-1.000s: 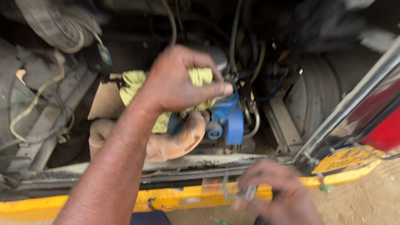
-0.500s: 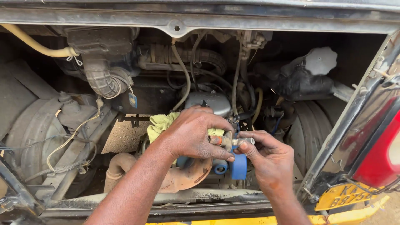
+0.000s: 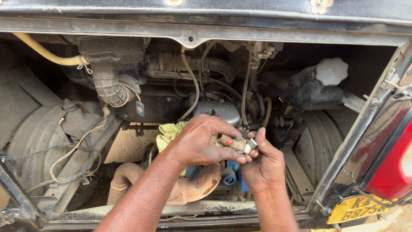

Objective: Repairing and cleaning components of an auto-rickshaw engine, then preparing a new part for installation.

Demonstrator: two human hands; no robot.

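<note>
Both my hands meet on a small plug-like part at the centre of the frame, inside an open engine bay.

The small part [image 3: 234, 143], pale with an orange band, lies just right of centre; my left hand [image 3: 201, 141] pinches it between thumb and fingertips, fingers curled tight around it, while my right hand [image 3: 262, 165] comes up from below with thumb and forefinger closed on its metal tip. Under my left palm sits a yellow-green rag [image 3: 169, 134], bunched up, touching my hand. Below both hands is a rusty curved pipe [image 3: 189, 189] and a blue fitting [image 3: 231, 174] just beside it. Above, a ribbed black hose [image 3: 109, 90] hangs at upper left; a white round cap [image 3: 331, 71] sits at upper right. A red tail light [image 3: 392, 165] shows at the right edge.
</note>
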